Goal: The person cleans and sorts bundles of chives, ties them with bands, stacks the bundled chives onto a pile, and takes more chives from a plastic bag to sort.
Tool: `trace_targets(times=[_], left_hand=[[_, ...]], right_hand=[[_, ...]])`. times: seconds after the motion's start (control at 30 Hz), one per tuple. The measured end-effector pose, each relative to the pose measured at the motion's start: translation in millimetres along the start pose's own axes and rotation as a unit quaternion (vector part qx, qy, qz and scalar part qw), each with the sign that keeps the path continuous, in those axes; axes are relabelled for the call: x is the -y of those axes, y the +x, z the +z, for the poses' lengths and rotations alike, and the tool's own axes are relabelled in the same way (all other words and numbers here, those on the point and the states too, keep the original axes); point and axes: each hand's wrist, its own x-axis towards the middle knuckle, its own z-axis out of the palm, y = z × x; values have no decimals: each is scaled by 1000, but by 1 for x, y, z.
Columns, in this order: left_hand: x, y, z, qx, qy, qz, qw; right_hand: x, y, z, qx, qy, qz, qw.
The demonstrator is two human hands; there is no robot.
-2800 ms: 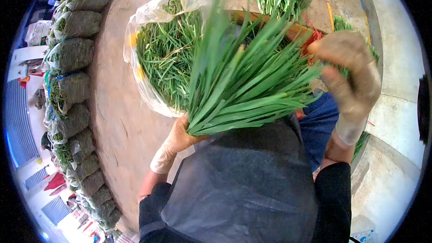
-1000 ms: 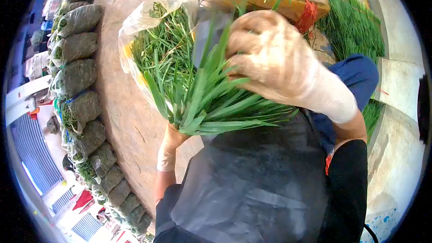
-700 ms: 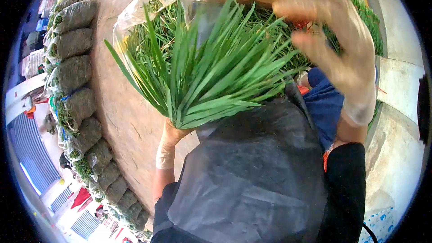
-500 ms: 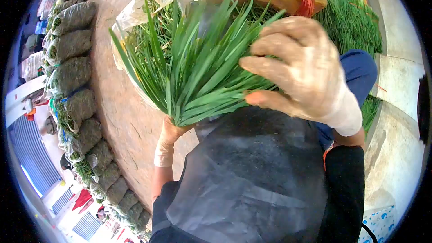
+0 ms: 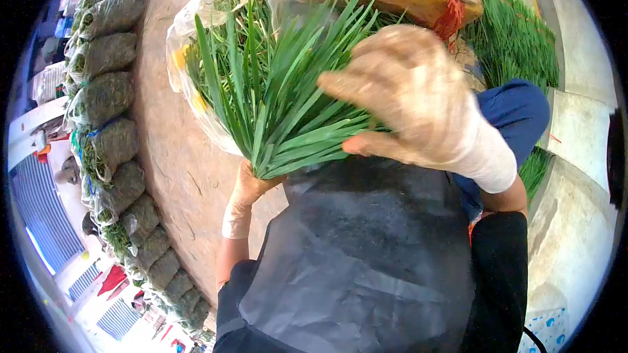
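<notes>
A fanned bunch of garlic chives (image 5: 288, 98) spreads its long flat green leaves in front of me. My left hand (image 5: 252, 183), in a thin pale glove, is closed around the narrow end of the bunch. Over the right side of the leaves is my right hand (image 5: 409, 98), gloved too and blurred by motion. Its thumb, with an orange tip, stands apart from the fingers, and I see nothing held between them. The leaves partly pass behind this hand. A black apron (image 5: 366, 242) covers my lap just below the bunch.
Behind the bunch lies an open clear plastic bag (image 5: 180, 75) of loose green stalks. A wooden stand (image 5: 392, 3) carries more chives, with red ties (image 5: 450, 19) hanging off it. Tied chives (image 5: 513, 36) are piled at right. A row of filled sacks (image 5: 108, 98) lines the left.
My right hand has moved left and slightly down over the leaves, its thumb still apart from the fingers. My left hand keeps its hold on the chives. The whole view has shifted slightly.
</notes>
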Motion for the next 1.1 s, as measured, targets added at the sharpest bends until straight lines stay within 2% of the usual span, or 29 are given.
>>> trace_targets(times=[0.03,0.1,0.17,0.23,0.3,0.4,0.47,0.53,0.57,0.6,0.63,0.7,0.73,0.8,0.83,0.87,0.93,1.1], left_hand=[[-1,0,0,1,1,0,1000],[-4,0,0,2,32,-1,999],[-2,-1,2,-10,12,-9,1000],[-1,-4,4,-27,-9,-18,999],[-3,-2,6,-40,-51,-51,997],[-8,5,8,-44,-77,-55,995],[-13,7,10,-47,-82,-46,994],[-22,14,13,-69,-80,6,994],[-27,19,13,-76,-78,34,993],[-32,20,7,-39,-44,12,998],[-34,21,5,-40,-5,69,997],[-31,20,7,-63,-48,73,994],[-36,17,6,-60,-50,77,994],[-49,7,2,5,-63,-83,995],[-46,5,4,9,-65,-84,994],[-40,3,6,13,-76,-37,996],[-40,3,8,17,-61,53,997],[-41,0,5,32,-54,65,996]], right_hand=[[2,2,11,38,5,-22,999],[2,0,18,-2,-34,-53,998],[-7,-3,11,-122,69,35,990],[-24,-2,-18,-108,26,64,992],[-27,-4,-18,-151,-24,120,981],[-9,-7,-30,-156,-7,153,976],[-3,-4,-33,-160,12,86,983],[-2,9,-33,-178,4,12,984],[-5,18,-35,-183,-3,4,983],[-8,29,-38,-200,-11,-22,980],[-9,36,-43,-210,-13,-23,977],[-10,50,-52,-230,-15,-26,973],[-15,57,-58,-216,-32,-54,974],[-15,66,-58,-188,-34,-35,981],[-23,68,-50,-184,-36,-33,982],[-35,70,-38,-155,-10,-62,986],[-30,73,-44,-128,-43,-86,987],[-30,81,-38,-62,-41,-137,988]])
